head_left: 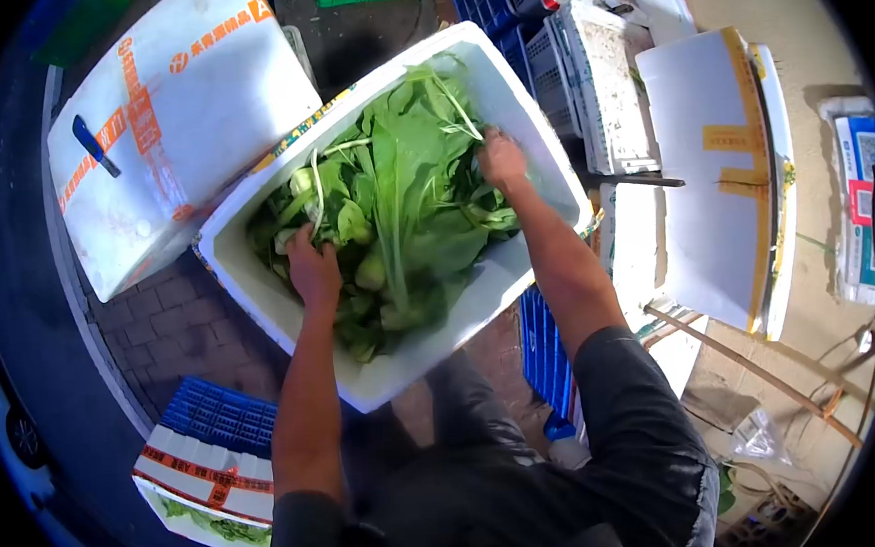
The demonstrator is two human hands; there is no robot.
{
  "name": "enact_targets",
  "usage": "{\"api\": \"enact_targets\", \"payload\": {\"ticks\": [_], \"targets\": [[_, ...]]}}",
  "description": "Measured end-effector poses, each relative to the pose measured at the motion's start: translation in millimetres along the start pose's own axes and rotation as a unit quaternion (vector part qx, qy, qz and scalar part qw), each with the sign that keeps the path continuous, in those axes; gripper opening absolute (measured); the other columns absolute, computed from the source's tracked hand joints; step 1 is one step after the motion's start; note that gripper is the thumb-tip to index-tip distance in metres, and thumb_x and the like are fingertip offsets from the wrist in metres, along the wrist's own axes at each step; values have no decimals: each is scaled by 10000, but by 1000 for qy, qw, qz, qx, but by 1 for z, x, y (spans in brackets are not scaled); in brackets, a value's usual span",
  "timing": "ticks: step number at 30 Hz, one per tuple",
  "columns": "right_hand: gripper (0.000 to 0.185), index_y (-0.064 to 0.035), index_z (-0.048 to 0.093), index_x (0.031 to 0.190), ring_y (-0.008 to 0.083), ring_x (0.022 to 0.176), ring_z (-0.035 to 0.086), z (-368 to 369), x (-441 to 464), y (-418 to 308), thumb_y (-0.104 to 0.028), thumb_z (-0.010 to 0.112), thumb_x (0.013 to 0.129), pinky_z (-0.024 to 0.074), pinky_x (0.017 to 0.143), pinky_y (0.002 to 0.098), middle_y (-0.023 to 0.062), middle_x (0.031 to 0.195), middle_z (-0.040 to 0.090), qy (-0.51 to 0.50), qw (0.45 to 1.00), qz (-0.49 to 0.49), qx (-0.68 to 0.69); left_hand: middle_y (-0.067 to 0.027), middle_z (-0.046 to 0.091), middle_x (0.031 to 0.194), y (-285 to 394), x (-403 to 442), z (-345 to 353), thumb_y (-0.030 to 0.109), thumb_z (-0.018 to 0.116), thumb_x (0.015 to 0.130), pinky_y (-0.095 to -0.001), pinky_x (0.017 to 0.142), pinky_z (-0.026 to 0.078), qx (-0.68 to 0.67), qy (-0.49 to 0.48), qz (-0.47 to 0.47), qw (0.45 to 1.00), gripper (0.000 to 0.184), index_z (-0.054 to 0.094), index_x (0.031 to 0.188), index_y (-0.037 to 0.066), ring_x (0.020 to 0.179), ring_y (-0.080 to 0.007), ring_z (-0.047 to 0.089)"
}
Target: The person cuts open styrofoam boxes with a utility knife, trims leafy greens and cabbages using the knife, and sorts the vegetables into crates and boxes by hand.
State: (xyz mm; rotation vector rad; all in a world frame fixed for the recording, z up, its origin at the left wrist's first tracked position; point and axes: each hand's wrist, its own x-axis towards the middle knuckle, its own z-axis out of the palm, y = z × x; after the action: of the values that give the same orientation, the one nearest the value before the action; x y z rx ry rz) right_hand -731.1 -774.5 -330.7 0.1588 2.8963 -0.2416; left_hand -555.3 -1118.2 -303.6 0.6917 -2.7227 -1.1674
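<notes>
A white foam box (394, 381) in front of me holds a heap of leafy greens (421, 164) with broad leaves and pale stalks. My left hand (314, 269) reaches into its left side, fingers closed around the greens near a pale stalk; the fingertips are partly hidden among leaves. On the far right of the heap, my right hand (502, 159) has its fingers curled on leaves and a stem by the inner wall. Some of the lower leaves look blurred.
At left stands a closed foam box (218, 116) with orange tape and a blue-handled knife (95, 146) on top. A blue crate (221, 412) sits lower left. More foam boxes (707, 177) and blue crates line the right wall. A stick (754, 369) juts out at lower right.
</notes>
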Motion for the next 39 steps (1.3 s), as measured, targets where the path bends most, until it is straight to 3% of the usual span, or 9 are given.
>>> {"api": "enact_targets", "payload": {"ticks": [8, 10, 14, 17, 19, 26, 32, 36, 39], "targets": [[285, 24, 600, 878, 390, 740, 668, -126, -94, 29, -257, 607, 919, 496, 672, 460, 241, 774, 660, -41, 988, -71, 132, -169, 611, 813, 5, -8, -41, 192, 590, 947, -434, 665, 442, 2, -107, -73, 992, 179, 638, 1006, 31, 727, -347, 580], [288, 17, 603, 852, 199, 626, 633, -167, -122, 26, -257, 595, 940, 489, 591, 361, 127, 705, 662, -38, 970, 27, 240, -147, 591, 754, 15, -16, -64, 203, 579, 977, -405, 602, 421, -13, -118, -115, 986, 192, 637, 1002, 22, 646, -286, 565], [264, 1, 636, 1034, 246, 540, 575, -157, -157, 12, -246, 593, 952, 493, 559, 343, 89, 751, 666, -68, 891, 206, 399, -4, 495, 656, 43, -44, -63, 192, 597, 988, -284, 501, 340, -240, -80, -162, 954, 174, 616, 1008, 21, 562, -72, 447], [293, -22, 667, 1009, 197, 597, 621, -59, -147, 9, -289, 551, 970, 496, 545, 335, 124, 800, 666, -162, 914, 135, 348, 35, 464, 644, 69, -64, -51, 173, 589, 989, -243, 491, 314, -384, -134, -244, 880, 149, 602, 1010, 26, 544, -42, 401], [261, -8, 642, 965, 304, 626, 652, 33, -134, 17, -256, 572, 926, 525, 595, 386, 175, 749, 660, -78, 979, -24, 186, 41, 457, 641, 74, -77, -44, 160, 580, 991, -234, 484, 309, -383, -164, -268, 868, 134, 598, 1005, 27, 537, -38, 397], [291, 23, 641, 1040, 188, 553, 619, -53, -170, -50, -241, 551, 960, 488, 517, 328, 126, 772, 685, -204, 852, 153, 457, 37, 466, 649, 74, -86, -69, 172, 591, 981, -249, 496, 328, -379, -197, -264, 865, 151, 602, 965, 22, 555, -46, 420], [363, 33, 602, 1187, 147, 607, 626, -122, -210, -51, -272, 549, 998, 481, 550, 289, 121, 859, 694, -125, 878, 141, 441, -3, 482, 633, 46, -71, -91, 194, 600, 978, -289, 516, 344, -285, -229, -184, 912, 196, 619, 949, 2, 560, -88, 425], [254, 7, 638, 1126, 203, 660, 660, -150, -185, -53, -183, 585, 965, 514, 616, 332, 92, 827, 674, -65, 898, 34, 433, -5, 487, 634, 14, -73, -104, 184, 584, 988, -281, 507, 356, -245, -202, -150, 936, 180, 611, 940, 14, 548, -84, 434], [323, -46, 597, 1257, 326, 763, 659, -116, -116, -33, -121, 549, 947, 523, 669, 413, 158, 1001, 668, 92, 933, -319, 135, -19, 485, 636, 19, -77, -111, 175, 602, 975, -303, 527, 359, -243, -187, -181, 934, 181, 604, 937, -2, 571, -98, 431]]}}
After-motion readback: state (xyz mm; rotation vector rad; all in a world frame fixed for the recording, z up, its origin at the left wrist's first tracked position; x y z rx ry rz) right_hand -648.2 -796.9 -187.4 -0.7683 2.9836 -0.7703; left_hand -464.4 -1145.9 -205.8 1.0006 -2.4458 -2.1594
